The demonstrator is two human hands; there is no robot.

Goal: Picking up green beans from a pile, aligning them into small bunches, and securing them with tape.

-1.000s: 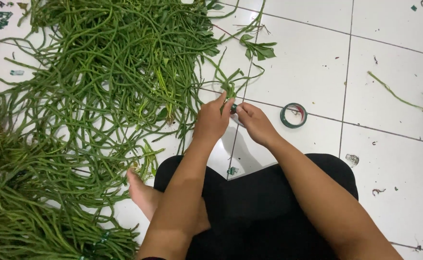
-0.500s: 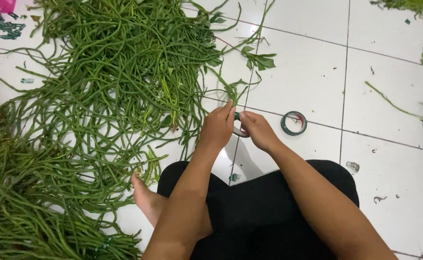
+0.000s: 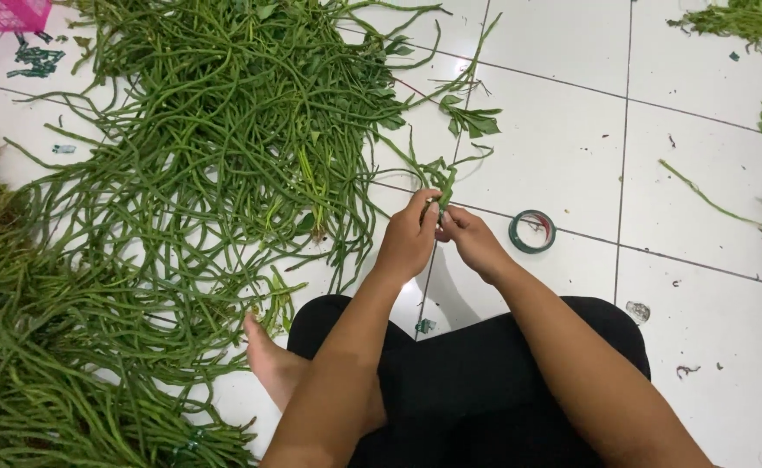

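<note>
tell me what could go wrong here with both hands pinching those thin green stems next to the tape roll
The left hand and right hand pinch a few thin green leafy stems just at their ends, so the small bunch could slip or snap. The round green tape roll lies apart on the white tiled floor, so reaching for it may mean letting go with one hand. The big pile of long green stalks lies close by, and loose ends could tangle in.
</note>
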